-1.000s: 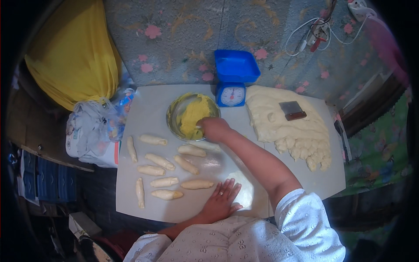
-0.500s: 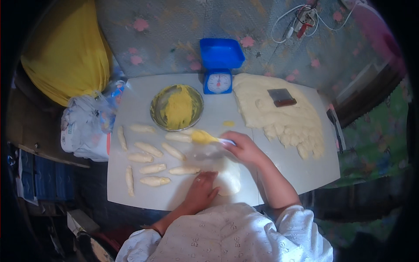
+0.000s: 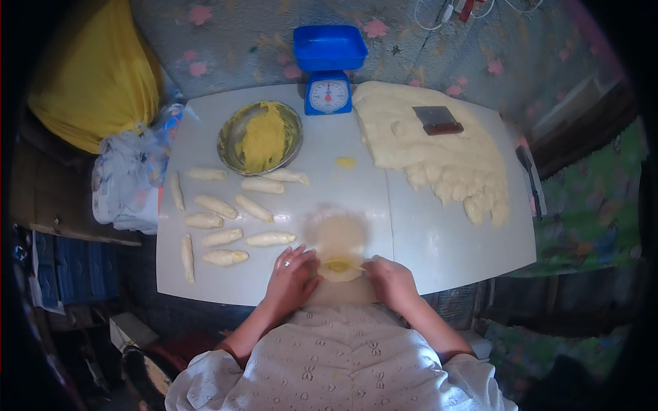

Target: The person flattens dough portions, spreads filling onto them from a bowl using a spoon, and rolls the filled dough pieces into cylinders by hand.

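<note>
On the table's front part lies a flattened piece of dough (image 3: 340, 240) with yellow filling (image 3: 336, 266) on its near end. My right hand (image 3: 391, 277) is closed on a pale spoon-like utensil (image 3: 353, 268) at the filling, its head partly hidden. My left hand (image 3: 291, 277), ringed, rests at the dough's left edge, fingers bent but apart. Several pale dough rolls (image 3: 221, 236) lie to its left. Behind them stands a metal bowl (image 3: 233, 144) with yellow paste (image 3: 264, 137).
A blue scale (image 3: 327, 94) stands at the table's back. A large dough slab (image 3: 391, 123), carrying a scraper (image 3: 435, 118), covers the back right, near a dark utensil (image 3: 531, 175). Plastic bags (image 3: 123, 171) and yellow cloth (image 3: 89, 82) are beyond the left edge of the table (image 3: 452, 260).
My right hand has come from the bowl, carrying yellow paste, down to the flattened dough near me. My left hand has shifted leftward to the dough's edge. The view has also shifted.
</note>
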Tool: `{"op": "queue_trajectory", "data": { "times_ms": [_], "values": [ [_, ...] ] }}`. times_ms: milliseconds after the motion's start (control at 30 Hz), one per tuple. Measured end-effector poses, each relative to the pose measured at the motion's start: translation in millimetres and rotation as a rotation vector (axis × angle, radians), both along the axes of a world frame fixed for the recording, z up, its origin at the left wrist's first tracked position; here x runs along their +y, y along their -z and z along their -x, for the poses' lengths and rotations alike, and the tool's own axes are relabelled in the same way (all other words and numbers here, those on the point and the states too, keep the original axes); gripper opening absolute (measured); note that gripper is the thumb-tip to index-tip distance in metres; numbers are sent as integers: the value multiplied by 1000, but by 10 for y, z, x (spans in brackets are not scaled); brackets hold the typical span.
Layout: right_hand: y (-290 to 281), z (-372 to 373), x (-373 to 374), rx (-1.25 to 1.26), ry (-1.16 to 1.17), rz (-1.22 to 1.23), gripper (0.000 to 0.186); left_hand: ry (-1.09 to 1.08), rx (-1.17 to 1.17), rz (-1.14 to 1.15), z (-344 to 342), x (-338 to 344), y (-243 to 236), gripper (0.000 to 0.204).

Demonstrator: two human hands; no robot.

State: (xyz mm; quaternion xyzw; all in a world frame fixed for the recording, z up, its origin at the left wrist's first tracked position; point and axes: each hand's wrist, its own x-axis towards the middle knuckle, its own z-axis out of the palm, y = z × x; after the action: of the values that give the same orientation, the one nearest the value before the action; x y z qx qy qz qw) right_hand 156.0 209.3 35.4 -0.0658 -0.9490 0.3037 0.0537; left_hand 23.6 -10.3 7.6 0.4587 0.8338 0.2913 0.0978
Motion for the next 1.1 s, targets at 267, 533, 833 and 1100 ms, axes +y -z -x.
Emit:
{"op": "queue_trajectory", "data": {
  "times_ms": [267,533,833,1100],
  "values": [
    [-395,-180,261,-46,96,-82,22,-22,-8,-13,-3,-13,-25,34],
    [-16,-89,-51,84,-89,-98,22,0,-55,-51,38,-26,33,32],
    [37,-104,-72,84,-82,-163,26,16,-91,-109,71,-9,-18,32],
    [-150,-217,153,23,18,-174,20,-49,-144,-172,79,-85,48,37]
  ]
}}
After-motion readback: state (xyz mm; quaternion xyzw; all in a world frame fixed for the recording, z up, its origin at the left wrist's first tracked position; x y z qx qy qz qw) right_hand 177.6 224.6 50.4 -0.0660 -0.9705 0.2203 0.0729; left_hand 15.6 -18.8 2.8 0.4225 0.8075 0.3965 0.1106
